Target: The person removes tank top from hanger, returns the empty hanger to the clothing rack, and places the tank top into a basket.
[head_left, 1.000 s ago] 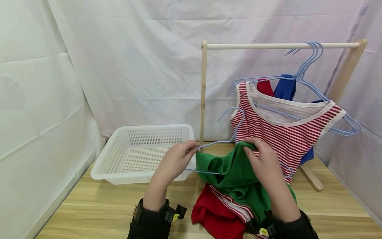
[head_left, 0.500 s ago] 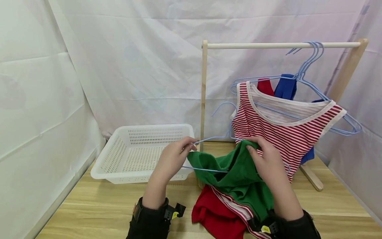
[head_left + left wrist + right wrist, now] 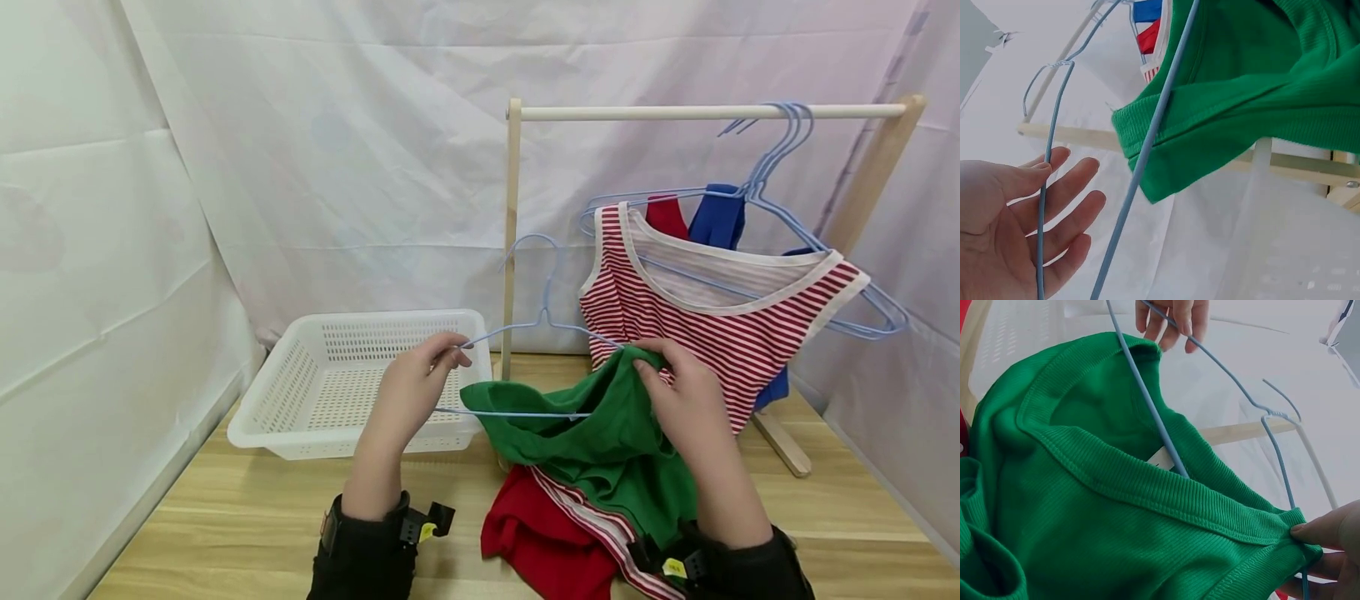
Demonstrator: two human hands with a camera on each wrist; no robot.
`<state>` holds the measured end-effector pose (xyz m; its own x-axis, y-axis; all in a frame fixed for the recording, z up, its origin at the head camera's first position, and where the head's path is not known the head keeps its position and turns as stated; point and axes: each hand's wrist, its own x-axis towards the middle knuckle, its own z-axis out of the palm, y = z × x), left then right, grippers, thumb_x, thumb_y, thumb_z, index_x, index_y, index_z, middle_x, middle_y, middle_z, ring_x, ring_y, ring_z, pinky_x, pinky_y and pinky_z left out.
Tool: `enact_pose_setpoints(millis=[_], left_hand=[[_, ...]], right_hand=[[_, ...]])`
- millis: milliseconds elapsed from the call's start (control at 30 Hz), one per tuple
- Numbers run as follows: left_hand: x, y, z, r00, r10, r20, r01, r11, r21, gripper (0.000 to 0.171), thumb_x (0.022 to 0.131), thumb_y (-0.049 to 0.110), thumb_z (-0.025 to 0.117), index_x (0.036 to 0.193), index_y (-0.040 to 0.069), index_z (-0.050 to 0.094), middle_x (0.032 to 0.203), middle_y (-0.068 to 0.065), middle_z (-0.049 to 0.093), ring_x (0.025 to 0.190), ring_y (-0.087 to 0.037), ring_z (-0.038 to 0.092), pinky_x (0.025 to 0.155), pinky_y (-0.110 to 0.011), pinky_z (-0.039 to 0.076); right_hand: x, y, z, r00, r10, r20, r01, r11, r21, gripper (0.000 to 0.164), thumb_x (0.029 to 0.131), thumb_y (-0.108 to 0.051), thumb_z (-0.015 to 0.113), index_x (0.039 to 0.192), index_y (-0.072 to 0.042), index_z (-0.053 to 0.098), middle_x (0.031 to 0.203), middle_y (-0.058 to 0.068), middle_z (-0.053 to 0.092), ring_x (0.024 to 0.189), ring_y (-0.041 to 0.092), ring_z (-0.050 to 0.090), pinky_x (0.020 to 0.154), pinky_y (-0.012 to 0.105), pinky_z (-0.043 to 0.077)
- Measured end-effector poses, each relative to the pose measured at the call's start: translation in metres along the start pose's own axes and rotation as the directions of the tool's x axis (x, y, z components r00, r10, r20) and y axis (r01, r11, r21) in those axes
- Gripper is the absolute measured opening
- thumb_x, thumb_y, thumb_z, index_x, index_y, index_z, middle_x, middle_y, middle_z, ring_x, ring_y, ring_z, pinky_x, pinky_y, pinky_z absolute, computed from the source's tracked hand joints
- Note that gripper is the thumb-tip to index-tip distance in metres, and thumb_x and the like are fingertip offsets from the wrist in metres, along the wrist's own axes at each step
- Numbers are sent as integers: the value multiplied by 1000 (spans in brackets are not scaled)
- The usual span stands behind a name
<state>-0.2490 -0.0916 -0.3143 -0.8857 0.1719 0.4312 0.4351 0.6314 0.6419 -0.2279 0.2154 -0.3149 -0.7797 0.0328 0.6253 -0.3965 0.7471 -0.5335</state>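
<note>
My left hand [image 3: 416, 379] pinches the left arm of a light blue wire hanger [image 3: 1054, 125] between thumb and index finger, its other fingers loosely spread. With thumb and fingers my right hand [image 3: 688, 390] grips a shoulder strap of a green sleeveless top [image 3: 577, 437] together with the hanger's right arm. In the right wrist view that end of the hanger runs inside the strap [image 3: 1294, 531], and the bottom bar dips into the neck opening near a white label [image 3: 1161, 459]. The other strap hangs loose, off the hanger's left arm. The hanger's hook points up.
Red garments with striped trim [image 3: 551, 533] lie on the wooden table [image 3: 247, 533] under the green top. A white perforated basket [image 3: 281, 425] stands at the left. Behind, a wooden rack [image 3: 637, 114] bears several hangers, a red-striped tank top [image 3: 697, 333] and blue and red garments.
Both the hanger and my left hand have moved left, and the hook has swung left and up. The green top's left part has shifted left with them; my right hand has moved slightly right.
</note>
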Motion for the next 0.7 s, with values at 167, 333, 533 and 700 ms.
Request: enact_pose_setpoints(millis=[167, 333, 533, 700], left_hand=[[-1, -3, -6, 999, -18, -31, 18, 1000, -6, 18, 93, 23, 49, 109, 24, 58, 89, 11, 65, 91, -9, 55, 71, -41, 47], [-2, -6, -10, 998, -17, -60, 16, 1000, -18, 20, 94, 24, 48, 111, 25, 58, 89, 9, 65, 91, -9, 56, 76, -44, 47], [-3, -7, -14, 997, -34, -65, 32, 999, -38, 20, 94, 25, 48, 111, 26, 57, 89, 10, 65, 90, -8, 55, 71, -42, 46], [-3, -7, -18, 997, -45, -63, 41, 997, -68, 20, 93, 25, 48, 111, 26, 58, 90, 8, 65, 90, -8, 56, 76, -44, 46]], right_hand=[[1, 2, -2, 1000, 21, 2, -21, 1000, 7, 18, 89, -16, 56, 106, -13, 60, 105, 10, 61, 101, 23, 50, 82, 51, 42], [0, 5, -4, 1000, 23, -8, -23, 1000, 17, 19, 88, -14, 57, 107, -12, 60, 107, 11, 61, 104, 24, 50, 84, 53, 42], [0, 9, -10, 999, 49, -14, -48, 999, 9, 18, 89, -17, 56, 106, -13, 60, 106, 11, 61, 102, 23, 51, 81, 51, 43], [0, 12, -16, 996, 87, -4, -87, 996, 2, 19, 91, -22, 53, 108, -14, 58, 103, 9, 60, 92, 17, 50, 71, 39, 42]])
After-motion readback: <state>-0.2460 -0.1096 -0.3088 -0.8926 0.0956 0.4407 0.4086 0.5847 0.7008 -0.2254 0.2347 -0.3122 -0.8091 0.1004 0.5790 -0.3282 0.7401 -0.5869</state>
